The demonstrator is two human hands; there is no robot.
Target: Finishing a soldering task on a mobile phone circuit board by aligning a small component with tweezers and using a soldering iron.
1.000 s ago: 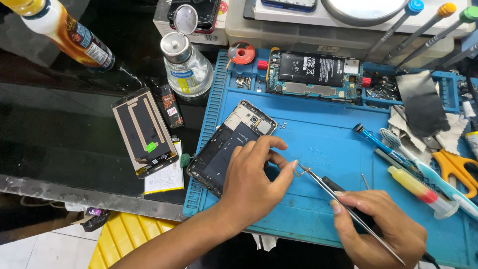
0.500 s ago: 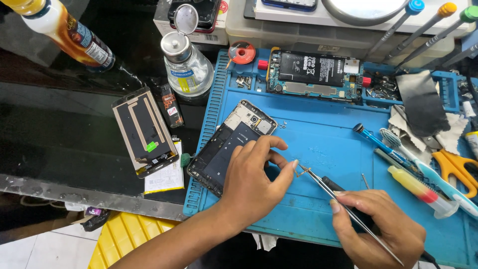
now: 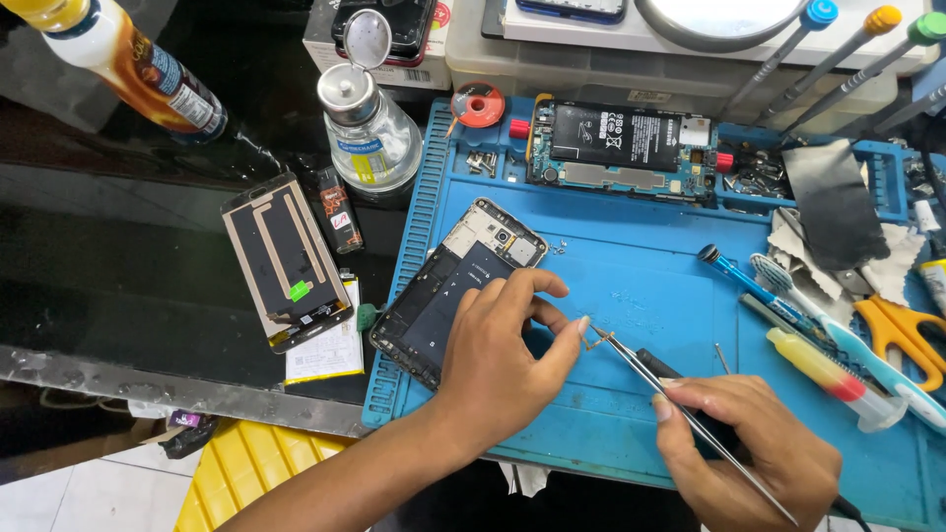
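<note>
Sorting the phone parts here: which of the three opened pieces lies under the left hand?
The black phone frame on the blue mat, under the left hand. The screen panel lies off-mat; the battery board sits at the mat's top.

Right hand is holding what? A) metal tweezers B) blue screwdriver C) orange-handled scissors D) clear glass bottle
A: the right hand grips thin metal tweezers, tips meeting the left hand fingertips over the blue mat. The scissors, screwdriver and bottle all lie untouched.
</note>
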